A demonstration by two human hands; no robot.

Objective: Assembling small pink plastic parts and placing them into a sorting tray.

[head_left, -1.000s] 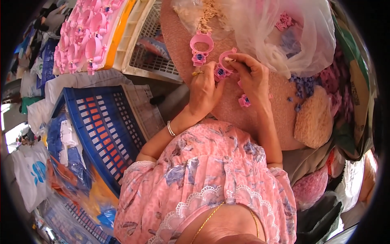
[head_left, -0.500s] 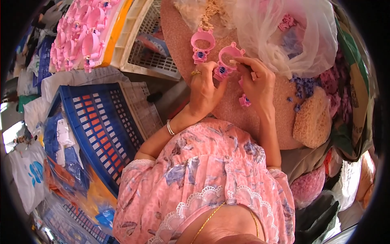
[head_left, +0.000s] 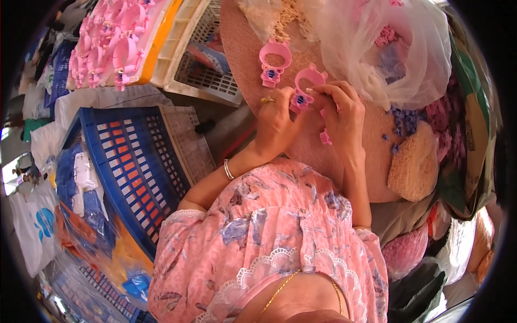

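My left hand (head_left: 276, 121) is closed on the lower part of a pink plastic figure (head_left: 300, 102), which has an eared ring on top and a blue patch on its body. Against that figure's right side, my right hand (head_left: 346, 116) has its thumb and fingers pinched together; whatever lies between the fingertips is hidden. A second pink figure (head_left: 271, 77) of the same kind lies on the round pinkish tabletop (head_left: 362, 175), just beyond my left hand. Under my right palm shows a small pink piece (head_left: 325, 138), partly covered by the hand.
A clear plastic bag (head_left: 344, 59) with pink parts stands at the far right. Blue pieces (head_left: 406, 119) and a beige heap (head_left: 414, 161) lie nearer. Beige bits (head_left: 288, 24) sit at the back. At left are a blue basket (head_left: 91, 156), a pale crate (head_left: 180, 75) and stacked pink figures (head_left: 125, 51).
The whole view has shifted slightly right and down. My left fingers curl tighter around the held figure, and my right fingertips have shifted a little along its side.
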